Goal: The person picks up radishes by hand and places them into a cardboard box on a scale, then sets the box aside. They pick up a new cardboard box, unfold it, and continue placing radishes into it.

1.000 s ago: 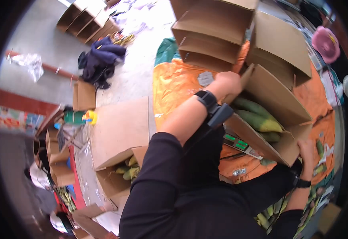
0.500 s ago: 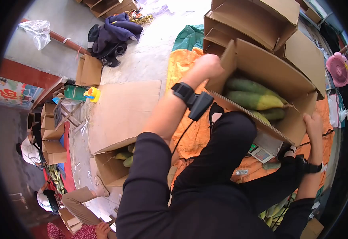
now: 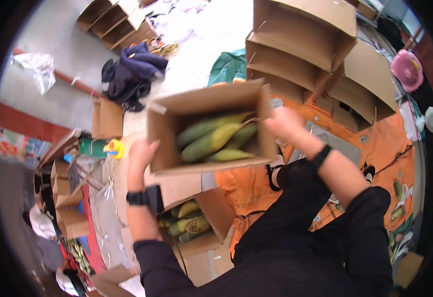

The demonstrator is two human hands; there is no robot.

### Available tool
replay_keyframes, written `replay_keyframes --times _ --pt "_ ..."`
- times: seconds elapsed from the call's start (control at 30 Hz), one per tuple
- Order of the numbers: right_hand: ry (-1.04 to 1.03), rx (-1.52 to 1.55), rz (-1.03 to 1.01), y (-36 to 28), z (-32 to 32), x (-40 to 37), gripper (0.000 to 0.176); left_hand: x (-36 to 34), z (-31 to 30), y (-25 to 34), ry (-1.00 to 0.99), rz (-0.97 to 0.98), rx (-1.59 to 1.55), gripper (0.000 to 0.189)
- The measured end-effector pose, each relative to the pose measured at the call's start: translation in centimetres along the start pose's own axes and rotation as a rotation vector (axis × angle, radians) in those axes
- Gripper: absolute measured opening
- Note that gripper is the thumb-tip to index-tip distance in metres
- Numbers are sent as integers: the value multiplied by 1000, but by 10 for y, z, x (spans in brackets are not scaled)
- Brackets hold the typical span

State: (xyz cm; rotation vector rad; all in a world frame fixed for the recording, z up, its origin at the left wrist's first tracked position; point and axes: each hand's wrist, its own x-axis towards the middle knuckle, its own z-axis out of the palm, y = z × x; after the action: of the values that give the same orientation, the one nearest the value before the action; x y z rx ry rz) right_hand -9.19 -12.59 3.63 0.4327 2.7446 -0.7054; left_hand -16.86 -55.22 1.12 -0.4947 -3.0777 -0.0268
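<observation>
Between my hands is an open cardboard box [image 3: 201, 101], held up off the floor and slightly blurred. Inside it lie several long green-and-yellow radishes [image 3: 214, 141]. My left hand [image 3: 143, 154] grips the box's left end, with the thumb up at the wall. At the right end, my right hand [image 3: 281, 123] is closed on the edge; some of its fingers are hidden. Below the lifted box, near my left forearm, a second open box [image 3: 219, 210] holds more radishes [image 3: 189, 225].
Empty cardboard boxes [image 3: 295, 42] are stacked at the upper right. A grey metal platform [image 3: 332, 146] rests on the orange tarp [image 3: 382, 158]. Dark clothing [image 3: 132, 74] lies upper left, above a yellow container [image 3: 115, 147]. Other people [image 3: 43, 222] are at far left.
Both hands have carried the box of radishes leftward from above the orange tarp and turned it more level. The grey platform on the tarp has come into view.
</observation>
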Motion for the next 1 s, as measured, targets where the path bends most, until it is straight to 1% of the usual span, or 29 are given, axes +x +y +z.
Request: replay_keyframes --times 0.03,0.07,0.1,0.13,0.17,0.23,0.3,0.37,0.4,0.47,0.5,0.57,0.63,0.67,0.7,0.73,0.77,0.8,0.83,0.87,0.9,0.93,0.97,1.0 --pt "40 27 -65 -7 31 10 29 -16 13 -28 -6 -84 43 50" --pt "5 45 -92 -24 47 10 29 -31 19 -51 -85 -186 0 52" --pt "-76 73 -73 -41 66 12 29 -50 20 -66 -103 -303 -51 53" --pt "-122 69 -109 -55 87 13 29 -71 29 -87 -54 -319 -86 53" --pt "-150 75 -114 -68 105 11 29 -89 23 -91 -108 -370 -153 52" --pt "-205 99 -138 -91 139 2 29 -127 22 -104 -190 -535 -9 47" --pt "-250 106 -183 -107 172 -3 29 -161 29 -115 -241 -640 -71 45" --pt "-294 63 -236 -119 198 -7 29 -196 53 -130 -261 -760 -137 42" --pt "-306 61 -236 -121 204 -7 29 -205 67 -131 -271 -767 -136 42" --pt "-388 93 -230 -124 219 -13 30 -230 101 -134 -184 -891 -57 41" --pt "-380 16 -358 -124 213 -17 33 -240 131 -165 -238 -964 -76 40" --pt "-393 -10 -430 -118 198 -14 37 -229 128 -173 -235 -946 -223 39" --pt "-386 36 -523 -105 161 -2 36 -223 127 -177 -259 -888 -211 37" --pt "-389 12 -549 -100 133 0 35 -224 130 -180 -275 -873 -126 36" --pt "-373 40 -531 -98 100 -2 32 -222 131 -181 -331 -898 -81 41" --pt "-266 120 -585 -87 88 2 25 -216 124 -174 -301 -907 -79 45" --pt "-204 226 -598 -76 75 5 23 -209 114 -158 -273 -913 -78 52" --pt "-141 330 -606 -66 64 3 20 -200 98 -133 -169 -867 -30 54" --pt "-153 353 -556 -61 46 -8 18 -189 80 -106 -64 -815 16 57" --pt "-161 374 -508 -55 32 -16 17 -183 67 -86 -14 -682 -46 55" --pt "-169 381 -510 -43 33 -18 17 -178 58 -70 38 -548 -106 53" --pt "-189 406 -496 -31 35 -21 17 -176 54 -60 28 -339 -215 51" --pt "-208 431 -481 -24 37 -25 18 -171 42 -32 10 -204 -314 50" --pt "-211 442 -483 -24 34 -28 18 -166 26 -3 -67 -127 -382 50"
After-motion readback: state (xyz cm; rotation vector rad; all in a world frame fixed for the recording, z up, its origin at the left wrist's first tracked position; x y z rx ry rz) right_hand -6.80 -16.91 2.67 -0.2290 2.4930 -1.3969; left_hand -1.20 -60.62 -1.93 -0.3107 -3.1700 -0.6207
